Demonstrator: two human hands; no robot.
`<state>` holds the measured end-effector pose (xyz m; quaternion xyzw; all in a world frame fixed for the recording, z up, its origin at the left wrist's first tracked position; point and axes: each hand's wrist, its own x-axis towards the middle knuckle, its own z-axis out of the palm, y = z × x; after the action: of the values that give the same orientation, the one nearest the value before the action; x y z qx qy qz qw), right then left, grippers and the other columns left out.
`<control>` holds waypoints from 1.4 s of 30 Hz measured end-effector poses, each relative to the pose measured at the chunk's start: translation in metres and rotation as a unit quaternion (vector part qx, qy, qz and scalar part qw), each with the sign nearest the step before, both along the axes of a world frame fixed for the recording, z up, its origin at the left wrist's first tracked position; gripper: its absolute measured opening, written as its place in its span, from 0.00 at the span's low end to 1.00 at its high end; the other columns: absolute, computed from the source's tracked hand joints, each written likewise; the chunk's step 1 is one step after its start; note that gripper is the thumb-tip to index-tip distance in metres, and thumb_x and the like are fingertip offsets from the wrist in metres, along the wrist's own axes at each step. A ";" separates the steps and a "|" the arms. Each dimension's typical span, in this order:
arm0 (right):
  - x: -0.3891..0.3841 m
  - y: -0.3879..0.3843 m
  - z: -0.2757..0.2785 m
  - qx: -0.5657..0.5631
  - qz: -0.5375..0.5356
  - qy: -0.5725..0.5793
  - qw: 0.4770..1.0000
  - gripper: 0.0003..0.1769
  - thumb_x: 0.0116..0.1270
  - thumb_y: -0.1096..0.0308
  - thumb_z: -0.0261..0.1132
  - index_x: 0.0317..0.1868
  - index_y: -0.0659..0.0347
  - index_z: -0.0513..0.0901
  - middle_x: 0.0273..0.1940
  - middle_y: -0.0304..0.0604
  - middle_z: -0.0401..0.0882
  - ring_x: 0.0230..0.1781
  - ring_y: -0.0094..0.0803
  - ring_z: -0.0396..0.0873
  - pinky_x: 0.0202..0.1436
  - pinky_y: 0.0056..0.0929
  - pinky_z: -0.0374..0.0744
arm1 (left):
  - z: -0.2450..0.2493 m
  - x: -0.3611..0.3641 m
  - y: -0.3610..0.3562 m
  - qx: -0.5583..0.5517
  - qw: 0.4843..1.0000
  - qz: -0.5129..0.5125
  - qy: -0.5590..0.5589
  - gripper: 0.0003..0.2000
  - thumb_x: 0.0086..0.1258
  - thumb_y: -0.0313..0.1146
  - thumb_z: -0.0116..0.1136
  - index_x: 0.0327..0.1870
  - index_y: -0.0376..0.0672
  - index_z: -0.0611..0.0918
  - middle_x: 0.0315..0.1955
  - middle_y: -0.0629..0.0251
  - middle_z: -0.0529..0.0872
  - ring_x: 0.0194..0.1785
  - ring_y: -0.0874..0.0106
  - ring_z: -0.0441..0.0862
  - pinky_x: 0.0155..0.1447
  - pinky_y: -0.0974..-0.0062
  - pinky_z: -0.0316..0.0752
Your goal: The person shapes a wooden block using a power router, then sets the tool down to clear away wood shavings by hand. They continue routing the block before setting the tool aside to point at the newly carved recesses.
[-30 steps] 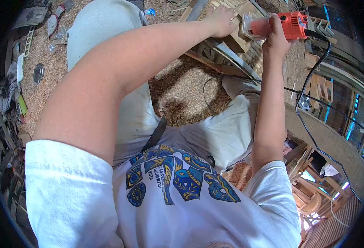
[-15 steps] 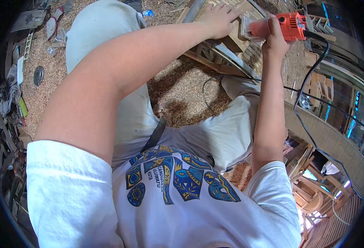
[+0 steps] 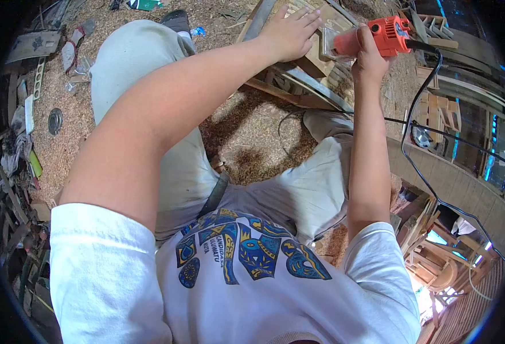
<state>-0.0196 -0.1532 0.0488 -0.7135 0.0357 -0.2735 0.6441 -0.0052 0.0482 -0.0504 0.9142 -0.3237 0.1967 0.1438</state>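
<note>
My right hand point(image 3: 370, 60) is wrapped round a red-orange trim router point(image 3: 383, 37) at the upper right. The router's clear base point(image 3: 329, 43) rests against a light wooden workpiece point(image 3: 318, 64); its bit cannot be made out. Fingers spread, my left hand point(image 3: 291, 34) lies flat on the wood, a short way left of the router. Beneath the workpiece is a wooden stand with a grey edge point(image 3: 307, 82). A black cord point(image 3: 408, 150) runs from the router's rear down the right side.
Wood shavings point(image 3: 258, 129) cover the ground between my legs. Wooden frames and offcuts point(image 3: 444, 114) stand at the right. Scraps and a dark round disc point(image 3: 55, 121) lie on the left, near a green object point(image 3: 35, 164).
The camera view has shifted slightly, so the workpiece, router and both hands appear a little further left. Both hands keep the same hold.
</note>
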 end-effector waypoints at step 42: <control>-0.008 0.013 0.025 0.078 0.008 -0.052 0.996 0.22 0.62 0.77 0.80 0.54 0.61 0.81 0.46 0.40 0.87 0.43 0.31 0.88 0.49 0.34 0.88 | 0.030 -0.006 0.013 0.062 0.996 -0.047 0.039 0.60 0.61 0.84 0.55 0.87 0.47 0.61 0.87 0.65 0.62 0.88 0.60 0.57 0.88 0.43 0.50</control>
<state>-0.0277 -0.1403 0.0733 -0.6464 0.0179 -0.3016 0.7007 -0.0115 0.0607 -0.0200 0.9124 -0.3717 0.1330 0.1082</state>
